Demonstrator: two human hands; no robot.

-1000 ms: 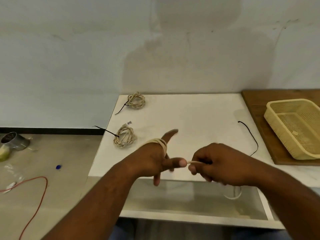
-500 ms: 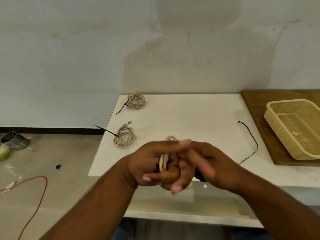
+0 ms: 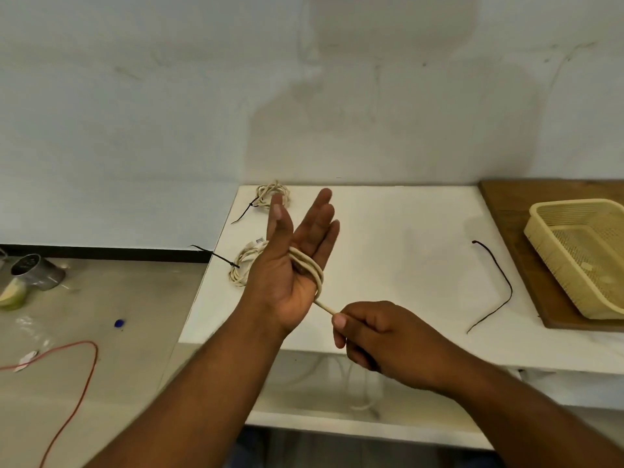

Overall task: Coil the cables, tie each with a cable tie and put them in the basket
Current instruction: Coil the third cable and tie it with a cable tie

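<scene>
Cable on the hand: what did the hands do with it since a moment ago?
The left hand opened and turned its palm toward the camera, fingers straight, with the cable looped round it. The right hand drew apart from it, toward the person, pinching the cable's free stretch and pulling it straight. The tied coils, the loose cable tie and the basket stayed put.

cable (image 3: 309, 265): cream, the one you have round your left hand (image 3: 287, 265).
near coil (image 3: 244, 266): cream too, with a black tie (image 3: 216, 256), at 9 o'clock from your palm.
far coil (image 3: 273, 194): same cream, with a second black tie (image 3: 243, 214), at 12 o'clock.
loose cable tie (image 3: 499, 275): nearly black, at 3 o'clock.
basket (image 3: 557, 265): pale yellow, fine grid of small holes.
table (image 3: 405, 248): plain white.
board (image 3: 506, 211): brown wood.
floor wire (image 3: 96, 358): red, at 8 o'clock.
</scene>
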